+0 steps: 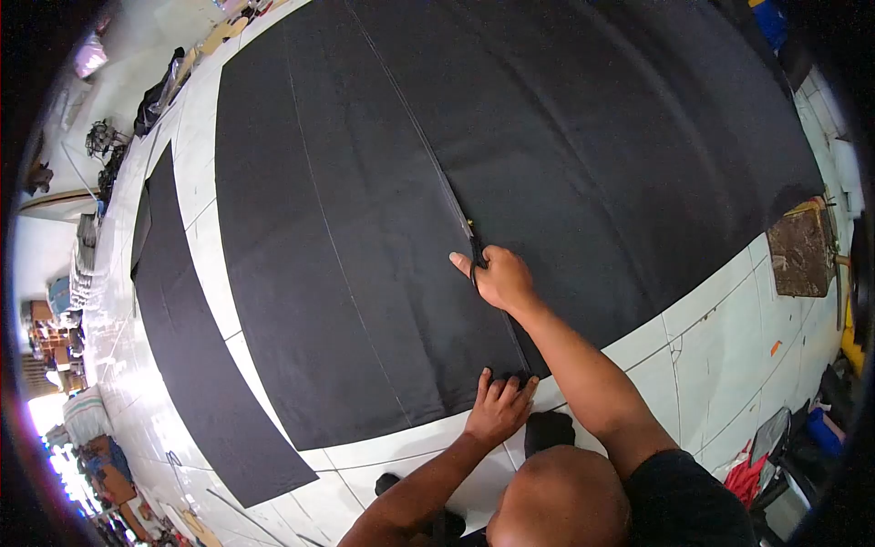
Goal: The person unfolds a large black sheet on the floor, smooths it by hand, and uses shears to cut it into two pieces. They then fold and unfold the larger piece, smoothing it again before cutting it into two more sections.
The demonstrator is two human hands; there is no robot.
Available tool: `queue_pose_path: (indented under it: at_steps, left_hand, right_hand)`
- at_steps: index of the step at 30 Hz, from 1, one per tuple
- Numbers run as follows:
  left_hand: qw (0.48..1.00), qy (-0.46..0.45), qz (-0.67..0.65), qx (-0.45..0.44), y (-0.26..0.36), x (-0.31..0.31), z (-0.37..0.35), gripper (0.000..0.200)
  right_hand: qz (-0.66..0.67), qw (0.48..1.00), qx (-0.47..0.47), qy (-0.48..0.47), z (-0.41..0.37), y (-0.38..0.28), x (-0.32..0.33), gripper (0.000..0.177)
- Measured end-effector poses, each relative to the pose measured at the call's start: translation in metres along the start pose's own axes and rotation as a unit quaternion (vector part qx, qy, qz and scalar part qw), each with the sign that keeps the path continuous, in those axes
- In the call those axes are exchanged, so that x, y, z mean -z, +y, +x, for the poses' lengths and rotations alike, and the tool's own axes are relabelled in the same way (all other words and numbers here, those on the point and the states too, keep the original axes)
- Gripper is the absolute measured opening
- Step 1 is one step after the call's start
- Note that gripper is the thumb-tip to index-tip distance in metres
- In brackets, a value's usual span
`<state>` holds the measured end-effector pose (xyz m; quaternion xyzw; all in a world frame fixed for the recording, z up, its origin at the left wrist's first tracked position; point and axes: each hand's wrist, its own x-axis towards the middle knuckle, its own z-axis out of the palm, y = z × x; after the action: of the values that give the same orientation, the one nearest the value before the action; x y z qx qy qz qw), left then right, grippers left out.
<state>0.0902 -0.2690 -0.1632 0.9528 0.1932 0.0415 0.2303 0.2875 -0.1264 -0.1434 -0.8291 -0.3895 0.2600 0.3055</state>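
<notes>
A wide black fabric sheet [583,182] is spread over the white tiled floor, marked with pale lengthwise lines. My right hand [504,276] is closed round the black handles of a pair of scissors [472,239], its thumb out to the left. The scissors' blades point away from me along one of the pale lines. Nearer to me, my left hand [499,404] rests at the sheet's front edge with fingers stretched onto the fabric. Behind the scissors, a thin line runs down the cloth to the fingertips of that hand.
A separate long black strip [196,319] lies on the tiles [205,242] to the left. At the right, a brown worn block [802,251] sits against the sheet's edge. A red item [747,474] is at the lower right. A striped sack [87,415] stands at the far left.
</notes>
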Motion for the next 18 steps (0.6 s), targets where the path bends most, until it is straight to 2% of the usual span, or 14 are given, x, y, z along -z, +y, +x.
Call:
queue_pose_path:
  at_steps: [3,6,9,12,15,18]
  left_hand:
    - [1.000,-0.008,-0.004,-0.003,-0.001,0.000,0.000,0.056]
    - [1.000,-0.012,-0.009,-0.005,-0.001,0.001,-0.001,0.057]
    - [1.000,-0.013,-0.017,-0.003,-0.002,0.000,-0.001,0.059]
    - [0.999,-0.026,-0.020,0.000,-0.002,-0.001,-0.001,0.060]
    - [0.999,-0.027,-0.026,0.001,-0.003,-0.004,-0.003,0.061]
    - [0.999,-0.028,-0.038,0.005,-0.004,-0.006,-0.003,0.062]
  right_hand:
    - [0.002,0.994,-0.057,-0.096,0.012,-0.017,0.014,0.071]
    - [0.005,1.000,-0.019,-0.010,0.025,-0.007,-0.008,0.069]
    - [-0.005,1.000,0.002,0.026,0.037,-0.005,-0.018,0.069]
    - [-0.006,0.990,-0.078,-0.115,0.049,-0.030,0.006,0.076]
    - [-0.012,0.992,-0.078,-0.101,0.061,-0.035,0.002,0.075]
    - [-0.016,1.000,-0.024,-0.001,0.073,-0.030,-0.013,0.070]
